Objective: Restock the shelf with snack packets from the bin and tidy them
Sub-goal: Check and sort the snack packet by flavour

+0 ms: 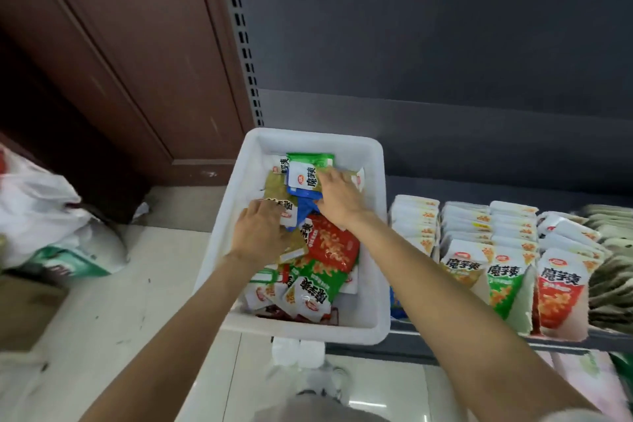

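Note:
A white plastic bin stands beside the shelf, holding several snack packets in red, green, blue and olive. Both my hands are inside it. My left hand curls round an olive packet in the middle of the pile. My right hand reaches further back and grips a blue and white packet, fingers on top and thumb at its near edge. A red packet and a green packet lie loose below my hands. To the right, the shelf carries upright rows of packets.
The dark shelf back panel rises behind the bin. A brown wooden door is on the left. White plastic bags and a cardboard box sit on the tiled floor at the left. Olive packets fill the shelf's far right.

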A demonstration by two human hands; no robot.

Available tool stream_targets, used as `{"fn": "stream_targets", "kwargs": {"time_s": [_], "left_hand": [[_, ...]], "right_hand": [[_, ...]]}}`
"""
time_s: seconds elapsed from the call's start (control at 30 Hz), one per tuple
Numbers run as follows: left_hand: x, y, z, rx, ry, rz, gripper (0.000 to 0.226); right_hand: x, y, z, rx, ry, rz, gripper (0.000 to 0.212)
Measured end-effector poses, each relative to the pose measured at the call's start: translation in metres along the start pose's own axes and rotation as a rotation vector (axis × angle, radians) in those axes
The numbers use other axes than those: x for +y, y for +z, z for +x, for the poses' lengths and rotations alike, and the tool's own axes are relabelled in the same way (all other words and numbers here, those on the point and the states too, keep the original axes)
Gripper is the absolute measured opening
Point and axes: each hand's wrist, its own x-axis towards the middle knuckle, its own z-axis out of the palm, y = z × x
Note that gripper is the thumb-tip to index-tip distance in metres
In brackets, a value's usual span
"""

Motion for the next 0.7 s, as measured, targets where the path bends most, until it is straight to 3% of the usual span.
{"fn": "stream_targets", "kwargs": {"time_s": [0.13, 0.23, 0.33, 0.4, 0.47, 0.57, 0.63, 0.7], "left_hand": [[-0.002, 0.007, -0.005, 0.011, 0.012, 0.052, 0.048], [-0.005, 0.007, -0.003, 0.013, -0.008, 0.007, 0.05], [-0.003, 0.005, -0.002, 0.034, -0.08, -0.141, 0.055], [0.001, 0.002, -0.005, 0.109, -0.153, -0.364, 0.052], [0.01, -0.008, -0.013, 0.157, -0.246, -0.793, 0.046], [0.025, -0.031, -0.028, 0.008, -0.29, -1.434, 0.036], [0.032, -0.042, -0.036, -0.104, -0.204, -1.518, 0.033], [0.039, -0.049, -0.042, -0.121, -0.109, -1.512, 0.031]], "right_hand": [[-0.003, 0.019, 0.016, -0.093, 0.062, -0.128, 0.067], [-0.009, 0.02, 0.007, 0.01, -0.094, -0.358, 0.05], [-0.011, 0.016, -0.015, -0.018, -0.197, -0.362, 0.043], [-0.016, 0.006, -0.033, -0.011, -0.165, -0.306, 0.042], [-0.016, -0.004, -0.049, 0.101, -0.023, -0.028, 0.036], [-0.011, -0.014, -0.078, 0.149, 0.185, 0.818, 0.033], [-0.008, -0.021, -0.098, 0.109, 0.233, 1.188, 0.028], [-0.009, -0.03, -0.115, 0.075, 0.236, 1.348, 0.023]]}}
